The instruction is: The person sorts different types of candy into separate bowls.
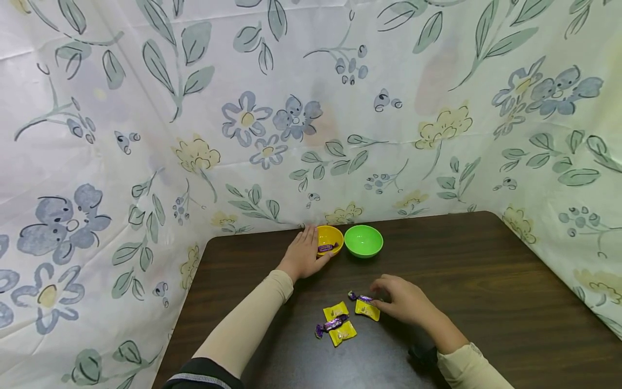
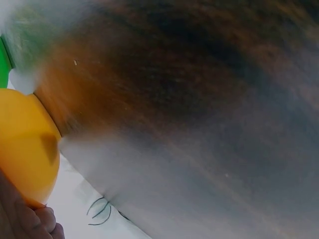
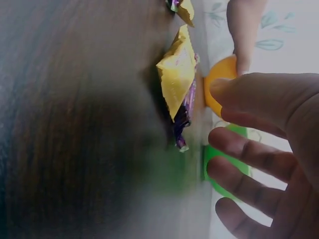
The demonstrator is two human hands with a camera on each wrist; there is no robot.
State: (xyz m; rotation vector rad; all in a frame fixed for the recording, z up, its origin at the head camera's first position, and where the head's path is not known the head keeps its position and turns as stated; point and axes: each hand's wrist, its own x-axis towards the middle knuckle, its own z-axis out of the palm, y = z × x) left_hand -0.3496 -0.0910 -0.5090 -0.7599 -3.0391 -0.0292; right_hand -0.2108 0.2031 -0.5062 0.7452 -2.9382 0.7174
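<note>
My left hand point(image 1: 302, 255) rests against the left side of a yellow bowl point(image 1: 335, 232), fingers extended along it and the thumb at its near side. One purple-wrapped candy point(image 1: 326, 248) lies in that bowl. In the left wrist view, fingertips point(image 2: 46, 220) touch the yellow bowl point(image 2: 25, 144). Thumb and fingers apart, my right hand point(image 1: 405, 300) hovers by a yellow-wrapped candy point(image 1: 367, 310) and a purple one point(image 1: 357, 296); it holds nothing in the right wrist view. Left of them, a purple candy point(image 1: 334, 323) lies over yellow-wrapped candies point(image 1: 343, 333).
A green bowl point(image 1: 363, 241) stands right beside the yellow one, near the back edge of the dark wooden table point(image 1: 461, 270). Floral cloth point(image 1: 272, 135) hangs behind and along the sides. Something dark point(image 1: 421, 356) is near the right wrist.
</note>
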